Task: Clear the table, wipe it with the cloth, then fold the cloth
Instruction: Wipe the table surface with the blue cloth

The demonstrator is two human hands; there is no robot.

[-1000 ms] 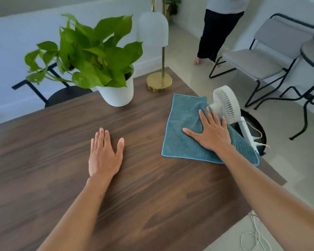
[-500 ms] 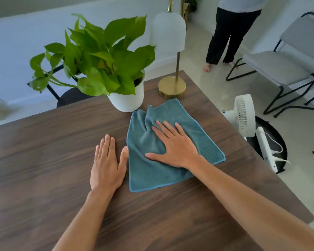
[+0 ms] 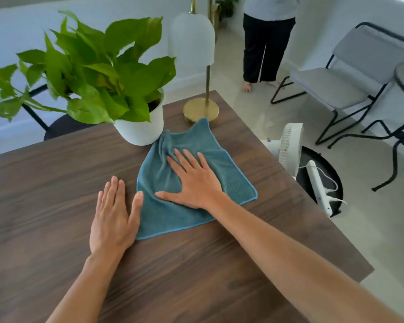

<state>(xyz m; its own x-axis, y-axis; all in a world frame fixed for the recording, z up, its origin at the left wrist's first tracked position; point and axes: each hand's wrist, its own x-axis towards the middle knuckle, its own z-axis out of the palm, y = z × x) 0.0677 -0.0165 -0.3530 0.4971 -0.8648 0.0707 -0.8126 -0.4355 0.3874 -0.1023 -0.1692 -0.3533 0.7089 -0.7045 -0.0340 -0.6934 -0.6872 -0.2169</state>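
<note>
A teal cloth [image 3: 163, 217] lies spread on the dark wooden table [image 3: 44, 173], bunched at its far edge where it meets the white plant pot [image 3: 141, 131] and the brass lamp base [image 3: 201, 110]. My right hand [image 3: 194, 180] presses flat on the cloth's middle with fingers spread. Flat on the bare wood just left of the cloth rests my left hand [image 3: 113, 217], its thumb touching the cloth's left edge.
A leafy green plant [image 3: 86, 73] fills the pot at the table's far side. Right of the table, a white fan [image 3: 289, 145] and a white power strip [image 3: 317, 185] sit on a low black stand. Grey chairs [image 3: 350, 73] and a standing person [image 3: 266, 40] are beyond.
My right hand slid the cloth from the table's right edge leftward to the middle, then pushed it away until it bunched against the pot and lamp base. The left hand stayed flat.
</note>
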